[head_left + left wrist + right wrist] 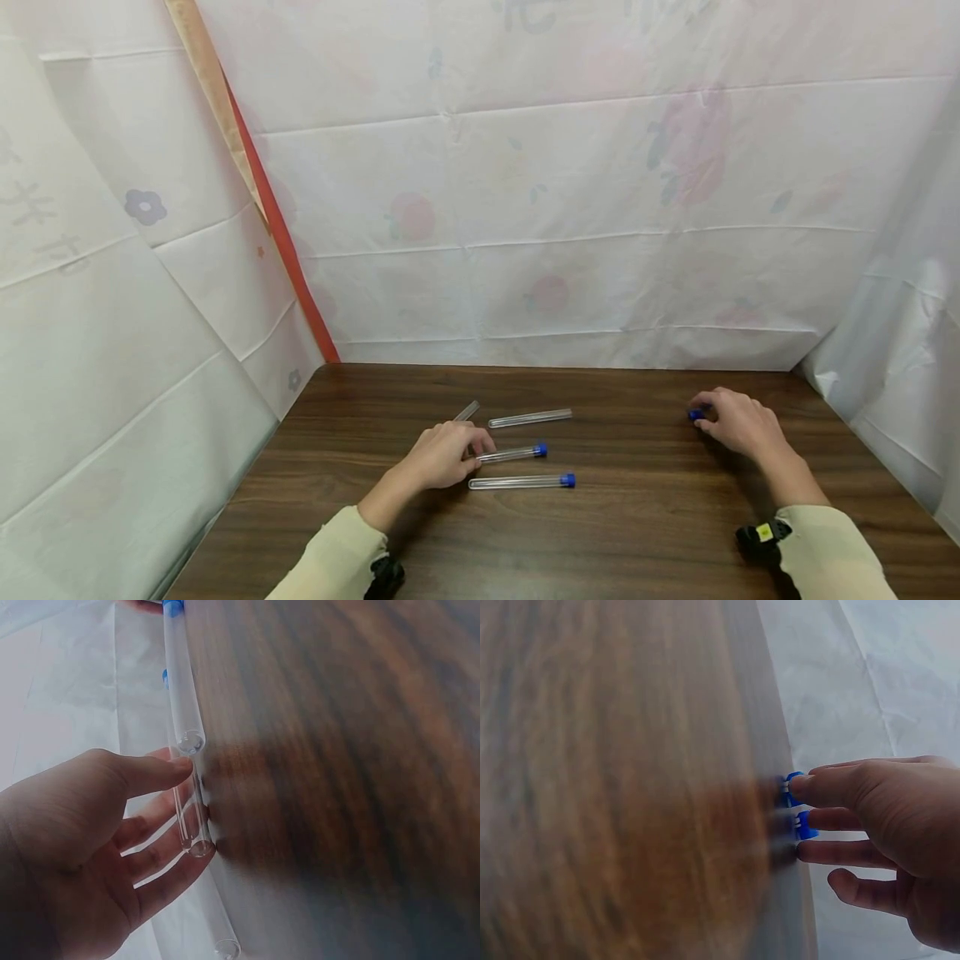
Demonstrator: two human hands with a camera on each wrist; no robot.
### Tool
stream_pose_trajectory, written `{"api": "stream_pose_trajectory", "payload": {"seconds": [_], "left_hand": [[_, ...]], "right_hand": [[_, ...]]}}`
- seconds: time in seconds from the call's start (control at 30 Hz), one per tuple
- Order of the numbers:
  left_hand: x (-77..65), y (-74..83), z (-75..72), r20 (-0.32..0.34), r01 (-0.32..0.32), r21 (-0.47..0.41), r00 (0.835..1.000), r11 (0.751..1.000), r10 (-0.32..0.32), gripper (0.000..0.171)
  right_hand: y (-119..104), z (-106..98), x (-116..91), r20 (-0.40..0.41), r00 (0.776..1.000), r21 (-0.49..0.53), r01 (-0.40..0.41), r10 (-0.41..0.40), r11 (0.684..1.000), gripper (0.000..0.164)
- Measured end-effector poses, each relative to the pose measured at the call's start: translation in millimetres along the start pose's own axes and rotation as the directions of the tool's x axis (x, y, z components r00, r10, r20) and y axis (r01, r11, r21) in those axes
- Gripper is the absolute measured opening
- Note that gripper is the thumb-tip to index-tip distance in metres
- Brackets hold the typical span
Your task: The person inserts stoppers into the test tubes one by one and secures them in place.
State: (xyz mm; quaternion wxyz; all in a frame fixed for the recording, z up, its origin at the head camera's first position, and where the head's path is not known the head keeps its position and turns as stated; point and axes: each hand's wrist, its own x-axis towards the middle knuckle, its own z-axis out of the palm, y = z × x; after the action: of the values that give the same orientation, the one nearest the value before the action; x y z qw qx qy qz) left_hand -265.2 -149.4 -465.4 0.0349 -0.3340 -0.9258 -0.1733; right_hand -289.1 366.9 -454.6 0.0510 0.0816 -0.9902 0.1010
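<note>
My left hand (448, 454) pinches the round-bottomed end of a clear test tube (510, 455) with a blue cap, its thumb on the near side and fingers behind. Nearer me lies a second capped test tube (517, 482). Behind are an uncapped tube (531, 418) and another tube (467, 412), partly hidden by the left hand. At the right, my right hand (741, 421) pinches a small blue cap (793, 789) between thumb and index finger, low over the table. A second blue cap (806, 825) sits beside it, near the middle fingertip.
The brown wooden table (615, 542) carries all the tubes and caps. White printed sheeting (562, 208) hangs behind it and down both sides. A red strip (288, 258) runs down to the table's back left corner. Dark bands (763, 537) sit at the wrists.
</note>
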Motion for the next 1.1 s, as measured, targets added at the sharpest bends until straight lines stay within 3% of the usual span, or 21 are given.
{"api": "stream_pose_trajectory", "payload": {"seconds": [0.1,0.37,0.63,0.7,0.87,1.03,1.1], "left_hand": [[1.9,-6.5,5.3,-0.01,-0.024,-0.01,1.0,1.0,0.024,0.022],[11.4,-39.7,37.3,-0.021,-0.048,0.013,0.999,0.999,0.049,0.023],[5.3,-8.6,6.1,0.008,-0.01,-0.016,1.0,1.0,0.011,0.021],[5.8,-11.0,8.2,0.011,-0.009,-0.014,1.0,1.0,0.01,0.022],[12.3,-40.1,36.0,0.0,-0.026,0.0,1.0,1.0,0.026,0.024],[8.0,-30.4,27.0,0.003,-0.025,0.018,1.0,1.0,0.025,0.024],[3.9,-13.9,11.8,0.015,-0.01,0.003,1.0,1.0,0.01,0.023]], "right_hand": [[2,1,0,0.002,1.0,0.002,-0.005,0.005,1.0,0.03],[4,3,3,-0.002,1.0,0.013,-0.017,0.017,1.0,0.027],[4,3,5,-0.01,1.0,0.019,-0.019,0.019,1.0,0.025],[3,3,5,-0.008,1.0,0.014,-0.019,0.019,1.0,0.024],[1,4,6,0.012,0.999,0.008,-0.036,0.036,0.999,0.024],[0,3,7,0.035,0.998,0.011,-0.046,0.045,0.999,0.024],[0,3,7,0.045,0.998,0.01,-0.049,0.048,0.999,0.024]]}}
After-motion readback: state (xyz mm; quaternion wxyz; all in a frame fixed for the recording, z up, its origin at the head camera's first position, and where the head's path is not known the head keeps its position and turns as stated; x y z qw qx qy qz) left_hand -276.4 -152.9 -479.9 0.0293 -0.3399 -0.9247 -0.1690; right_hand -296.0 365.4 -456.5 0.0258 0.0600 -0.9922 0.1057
